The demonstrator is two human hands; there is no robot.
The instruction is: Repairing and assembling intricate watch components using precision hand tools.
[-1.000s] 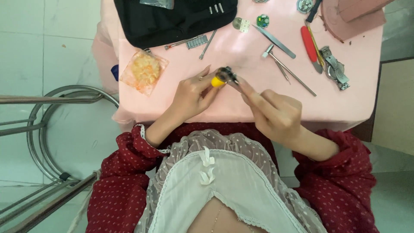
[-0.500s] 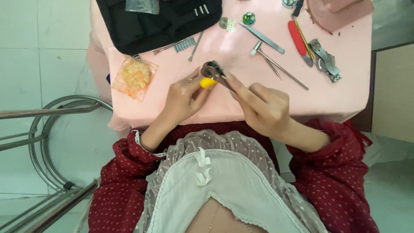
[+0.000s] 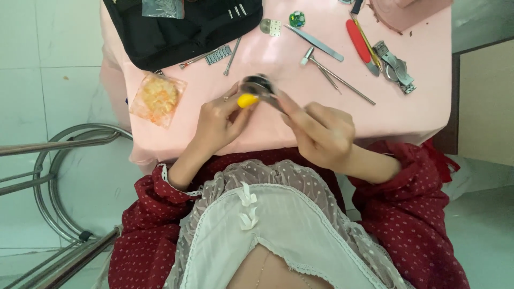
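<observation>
My left hand (image 3: 219,120) pinches a small yellow object (image 3: 247,100) over the near edge of a pink table (image 3: 407,115). My right hand (image 3: 318,131) grips a small round dark watch case with a metal strap (image 3: 258,85), held right against the yellow object. The two hands meet above the tabletop. The fingers hide part of the watch.
A black tool pouch (image 3: 187,27) lies at the far left. A clear bag of orange bits (image 3: 156,99) sits left of my hands. Tweezers (image 3: 315,43), a small hammer (image 3: 334,75), a red-handled tool (image 3: 360,43) and a metal watch band (image 3: 395,67) lie right. Metal chair frame (image 3: 53,176) stands left.
The view has shifted, so the table and hands sit lower in the frame. My hands stay together on the watch and yellow object with little change in grip.
</observation>
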